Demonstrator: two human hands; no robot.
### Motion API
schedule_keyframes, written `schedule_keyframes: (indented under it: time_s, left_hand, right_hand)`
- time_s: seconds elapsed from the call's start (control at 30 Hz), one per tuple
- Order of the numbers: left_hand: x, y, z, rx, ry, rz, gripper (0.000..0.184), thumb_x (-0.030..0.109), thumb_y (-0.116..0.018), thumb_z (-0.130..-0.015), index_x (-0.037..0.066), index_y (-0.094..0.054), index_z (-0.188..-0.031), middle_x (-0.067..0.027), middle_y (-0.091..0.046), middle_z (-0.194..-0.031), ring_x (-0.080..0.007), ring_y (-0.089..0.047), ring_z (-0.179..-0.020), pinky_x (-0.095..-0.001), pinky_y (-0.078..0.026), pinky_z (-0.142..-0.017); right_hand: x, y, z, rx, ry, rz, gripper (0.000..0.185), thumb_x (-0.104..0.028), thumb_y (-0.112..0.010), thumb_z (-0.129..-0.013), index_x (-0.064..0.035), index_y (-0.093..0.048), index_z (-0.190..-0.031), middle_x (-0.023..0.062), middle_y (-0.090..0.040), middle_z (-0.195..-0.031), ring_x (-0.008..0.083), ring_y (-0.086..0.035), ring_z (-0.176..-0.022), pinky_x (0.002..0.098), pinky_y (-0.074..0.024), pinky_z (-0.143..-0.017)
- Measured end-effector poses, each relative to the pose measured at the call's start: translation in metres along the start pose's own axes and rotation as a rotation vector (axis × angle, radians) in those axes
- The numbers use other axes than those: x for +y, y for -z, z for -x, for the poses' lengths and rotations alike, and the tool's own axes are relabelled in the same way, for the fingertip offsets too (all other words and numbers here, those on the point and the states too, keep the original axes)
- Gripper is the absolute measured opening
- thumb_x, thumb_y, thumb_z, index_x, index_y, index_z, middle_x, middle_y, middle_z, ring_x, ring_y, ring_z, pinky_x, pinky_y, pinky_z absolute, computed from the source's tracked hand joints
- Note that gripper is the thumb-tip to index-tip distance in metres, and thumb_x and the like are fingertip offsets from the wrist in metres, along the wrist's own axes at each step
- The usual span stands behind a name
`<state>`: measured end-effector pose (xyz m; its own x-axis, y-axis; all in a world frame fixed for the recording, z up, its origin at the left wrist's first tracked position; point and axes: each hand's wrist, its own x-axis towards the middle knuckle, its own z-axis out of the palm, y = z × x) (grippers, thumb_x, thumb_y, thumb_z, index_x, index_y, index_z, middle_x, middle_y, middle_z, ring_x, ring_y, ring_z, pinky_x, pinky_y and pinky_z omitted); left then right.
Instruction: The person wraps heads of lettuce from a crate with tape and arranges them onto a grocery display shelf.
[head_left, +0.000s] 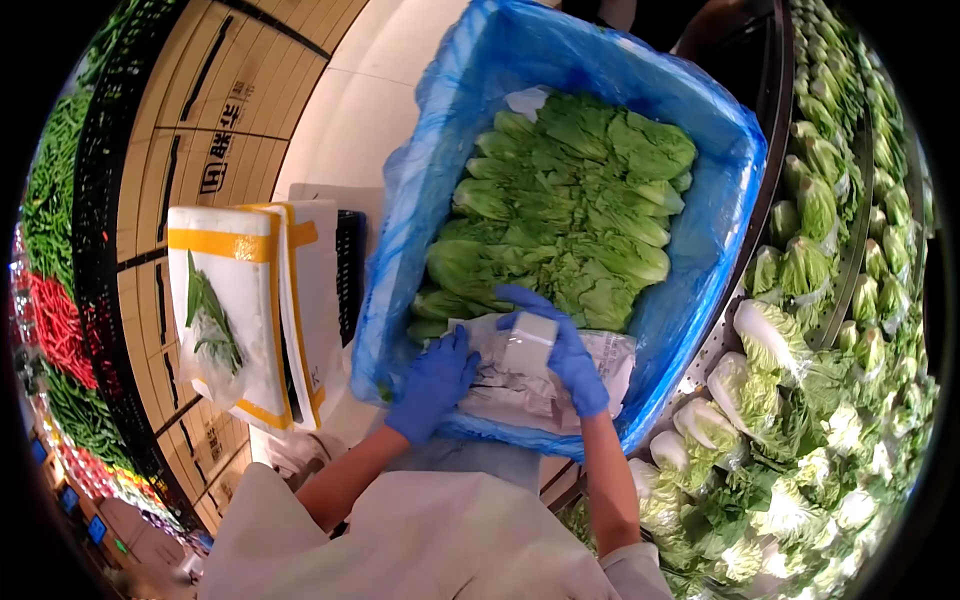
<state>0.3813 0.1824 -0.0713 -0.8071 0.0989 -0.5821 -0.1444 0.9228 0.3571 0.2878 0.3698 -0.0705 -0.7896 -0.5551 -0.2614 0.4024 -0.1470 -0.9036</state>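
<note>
In a blue-lined crate (735, 165) lie rows of green leafy lettuce (570, 205). A crumpled printed paper sheet (600, 385) covers the lettuce at the near end. My right hand (572, 360), in a blue glove, has its thumb and fingers around a small white block (530, 342) above that sheet. What the block is, I cannot make out. My left hand (436, 382), also gloved in blue, rests with fingers spread on the sheet's left edge.
On the left stand white foam boxes (222, 290) with yellow tape, a bagged green vegetable (212, 325) on top. Brown cartons (215, 130) line the far left, beside green and red peppers (62, 320). Shelves of Chinese cabbage (765, 335) border the crate's right side.
</note>
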Motion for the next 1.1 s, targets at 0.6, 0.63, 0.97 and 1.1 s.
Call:
schedule_keyframes:
  time_s: [0.6, 0.63, 0.97, 1.1]
  left_hand:
    - [-0.022, 0.052, -0.168, -0.384, -0.162, -0.504, 0.099, 0.048, -0.081, -0.046, -0.009, -0.042, -0.117, -0.0209, -0.058, -0.090, -0.0351, -0.059, -0.085, -0.0375, -0.049, -0.077]
    - [-0.023, 0.053, -0.164, -0.332, -0.247, -0.595, 0.098, 0.048, -0.081, -0.045, -0.009, -0.043, -0.114, -0.0204, -0.058, -0.086, -0.0346, -0.061, -0.079, -0.0383, -0.050, -0.074]
    - [-0.037, 0.063, -0.134, -0.119, -0.030, 0.367, 0.077, 0.042, -0.077, -0.062, -0.007, -0.050, -0.114, -0.0210, -0.051, -0.115, -0.0286, -0.051, -0.107, -0.0356, -0.040, -0.091]
    - [-0.016, 0.083, -0.090, -0.226, 0.175, 1.047, 0.074, 0.030, -0.072, -0.073, -0.004, -0.037, -0.128, -0.0142, -0.048, -0.124, -0.0206, -0.049, -0.111, -0.0323, -0.041, -0.090]
  right_hand:
    - [0.062, -0.038, 0.045, -0.059, -0.270, 0.307, 0.062, 0.007, -0.050, -0.060, -0.0069, -0.053, -0.121, 0.0130, -0.049, -0.127, 0.0287, -0.038, -0.124, 0.0336, -0.0291, -0.105]
    - [0.062, -0.038, 0.045, -0.052, -0.246, 0.321, 0.062, 0.006, -0.050, -0.061, -0.0071, -0.053, -0.122, 0.0129, -0.049, -0.127, 0.0288, -0.039, -0.124, 0.0337, -0.0288, -0.105]
    - [0.059, -0.038, 0.051, -0.031, -0.142, 0.358, 0.059, 0.005, -0.051, -0.063, -0.0083, -0.054, -0.121, 0.0117, -0.051, -0.127, 0.0288, -0.040, -0.124, 0.0342, -0.0273, -0.106]
    - [0.051, -0.039, 0.051, -0.010, -0.137, 0.389, 0.056, 0.004, -0.050, -0.062, -0.0071, -0.056, -0.117, 0.0093, -0.053, -0.125, 0.0290, -0.042, -0.122, 0.0338, -0.0289, -0.105]
